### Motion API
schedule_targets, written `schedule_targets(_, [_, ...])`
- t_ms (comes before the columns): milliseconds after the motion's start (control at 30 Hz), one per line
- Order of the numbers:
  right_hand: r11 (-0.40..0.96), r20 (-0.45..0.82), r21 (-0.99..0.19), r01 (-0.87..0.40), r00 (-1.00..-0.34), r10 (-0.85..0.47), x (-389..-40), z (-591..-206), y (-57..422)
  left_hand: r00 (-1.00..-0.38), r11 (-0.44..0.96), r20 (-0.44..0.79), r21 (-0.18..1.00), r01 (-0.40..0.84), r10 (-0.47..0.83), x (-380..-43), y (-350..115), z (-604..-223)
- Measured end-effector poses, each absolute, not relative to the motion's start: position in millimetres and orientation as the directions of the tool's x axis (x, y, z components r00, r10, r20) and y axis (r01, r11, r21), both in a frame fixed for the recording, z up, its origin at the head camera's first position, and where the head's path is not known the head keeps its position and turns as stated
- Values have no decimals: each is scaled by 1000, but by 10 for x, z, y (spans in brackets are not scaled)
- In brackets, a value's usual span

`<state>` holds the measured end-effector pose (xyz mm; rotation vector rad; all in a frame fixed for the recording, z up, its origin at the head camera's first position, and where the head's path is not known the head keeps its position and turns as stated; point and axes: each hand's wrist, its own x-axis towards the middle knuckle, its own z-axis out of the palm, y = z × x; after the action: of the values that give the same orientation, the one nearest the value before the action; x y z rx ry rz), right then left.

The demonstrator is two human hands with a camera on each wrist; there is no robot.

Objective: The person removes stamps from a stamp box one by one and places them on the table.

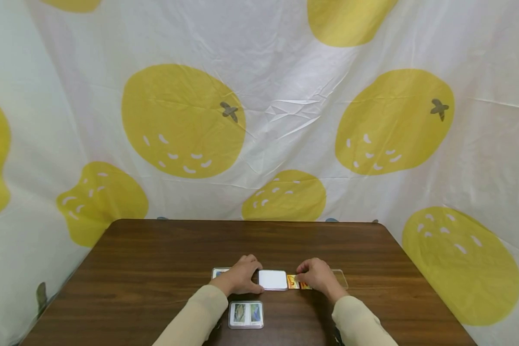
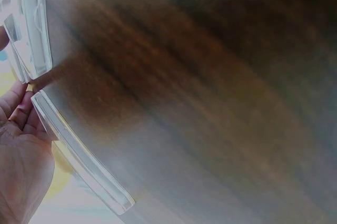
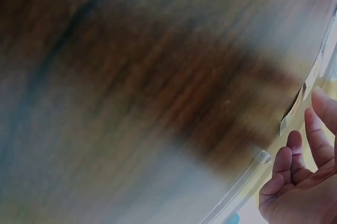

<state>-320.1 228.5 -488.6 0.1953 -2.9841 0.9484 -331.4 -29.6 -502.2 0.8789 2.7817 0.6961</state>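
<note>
Here, spread left fingers (image 1: 254,288) touch white case (image 1: 272,280)

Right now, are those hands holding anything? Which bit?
Left hand: white case, by its left end. Right hand: at yellow cards; can't tell if gripping.

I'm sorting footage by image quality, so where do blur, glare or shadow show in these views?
Head: mostly clear, with pale highlights on the creased sheet and a dark shadow on the table near the right hand; left wrist: table blurred, washed-out brightness beside the left hand; right wrist: table blurred too, with soft dark patches.
</note>
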Motion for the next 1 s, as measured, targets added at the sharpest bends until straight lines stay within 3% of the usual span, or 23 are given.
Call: schedule_targets(1000, [816,-1,-576,-49,-998,-60,-3183,-4766,2400,-808,713,22,457,531,588,-3311,-314,-4997])
